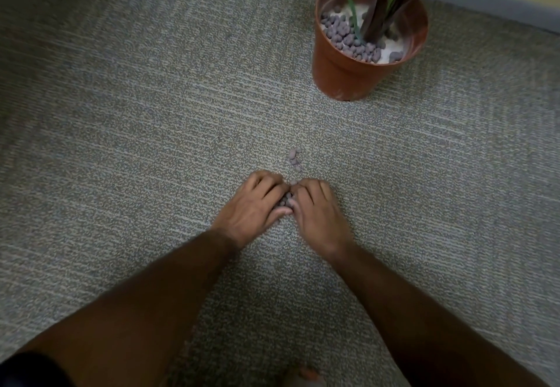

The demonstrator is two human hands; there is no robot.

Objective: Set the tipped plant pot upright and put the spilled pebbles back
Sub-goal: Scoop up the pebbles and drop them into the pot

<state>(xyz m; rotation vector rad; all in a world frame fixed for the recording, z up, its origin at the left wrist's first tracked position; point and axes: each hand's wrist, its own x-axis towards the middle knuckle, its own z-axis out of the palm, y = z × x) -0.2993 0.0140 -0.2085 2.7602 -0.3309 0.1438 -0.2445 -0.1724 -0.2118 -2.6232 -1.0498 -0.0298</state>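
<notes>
plant pot [348,65] — upright on carpet [151,144], well beyond the hands, some pebbles inside. left hand [254,208] and right hand [316,214] — cupped together, fingertips touching, around spilled pebbles [285,200]; a few loose pebbles [294,159] just past them.

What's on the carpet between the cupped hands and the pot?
In the head view, a few loose pebbles lie just beyond the left hand and right hand; from there to the pot the carpet is bare.
</notes>
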